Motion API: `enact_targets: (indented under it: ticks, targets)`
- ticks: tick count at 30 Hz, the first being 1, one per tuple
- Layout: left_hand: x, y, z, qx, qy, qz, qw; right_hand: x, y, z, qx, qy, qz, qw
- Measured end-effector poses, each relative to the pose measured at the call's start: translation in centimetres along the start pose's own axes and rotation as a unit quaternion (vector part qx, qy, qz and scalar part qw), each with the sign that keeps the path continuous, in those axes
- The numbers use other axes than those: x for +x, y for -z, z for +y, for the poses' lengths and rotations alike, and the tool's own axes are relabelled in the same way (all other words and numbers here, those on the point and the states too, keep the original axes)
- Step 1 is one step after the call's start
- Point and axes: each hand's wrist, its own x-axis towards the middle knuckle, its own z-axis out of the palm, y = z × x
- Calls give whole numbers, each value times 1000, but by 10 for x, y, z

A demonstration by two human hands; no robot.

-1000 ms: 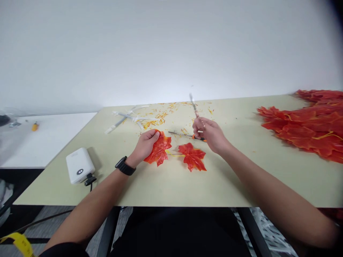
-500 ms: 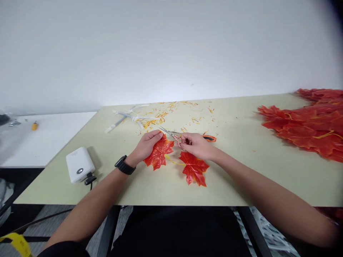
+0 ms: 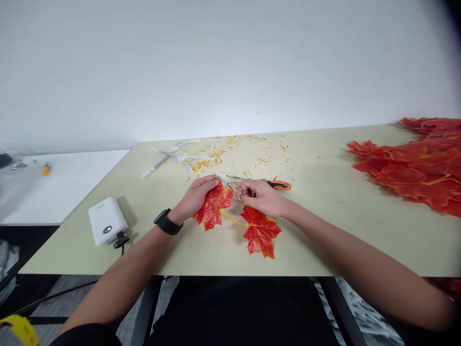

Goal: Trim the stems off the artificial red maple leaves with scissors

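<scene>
My left hand, with a black watch on its wrist, pinches the upper edge of a red maple leaf. A thin yellow stem joins this leaf to a second red leaf, which hangs below my right hand. In my right hand are scissors with copper-coloured handles, their tips pointing up and left at the first leaf's top edge by my left fingertips. Just behind my right hand lies a screwdriver with an orange and black handle.
Yellow and orange clippings are scattered at the table's back, beside white plastic pieces. A white power bank with a black plug sits at the left. Red leaves are piled at the right. A wall stands behind the table.
The second leaf has swung slightly downward. My right hand and the scissors have shifted a little, showing more of the screwdriver. My left hand still grips the first leaf.
</scene>
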Motion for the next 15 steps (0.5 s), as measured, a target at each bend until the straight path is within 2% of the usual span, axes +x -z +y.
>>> enact_targets:
  ticks: [8,15]
  targets:
    - [-1,-2,1,1,3,2,1000,2,-1,5,-37,25,-10,999]
    - [1,0,-6,39,-4,11,999,2,0,4,-62,26,-17,998]
